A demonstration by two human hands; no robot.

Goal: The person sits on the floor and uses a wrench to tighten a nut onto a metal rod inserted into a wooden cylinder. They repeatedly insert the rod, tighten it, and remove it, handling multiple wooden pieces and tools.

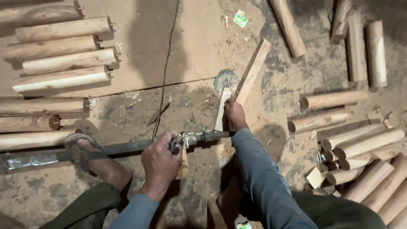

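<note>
down on the dusty floor, the left hand [160, 162] is clenched around a metal fitting [183, 140] on a long dark pipe [118, 148]. the right hand [235, 114] grasps a small wooden piece [222, 108], pinned upright beside a flat plank [253, 70]. a sandalled foot [94, 160] rests on the pipe.

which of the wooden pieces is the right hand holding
The short pale wooden strip beside the long plank; the right hand grips it, while the round turned logs lie untouched.

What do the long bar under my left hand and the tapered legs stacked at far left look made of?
Long bar: likely metal, dark, dull and dusty, with shiny fittings where the left hand grips it. Tapered legs: bare, unfinished wood, pale with visible grain, small metal pins in the ends.
</note>
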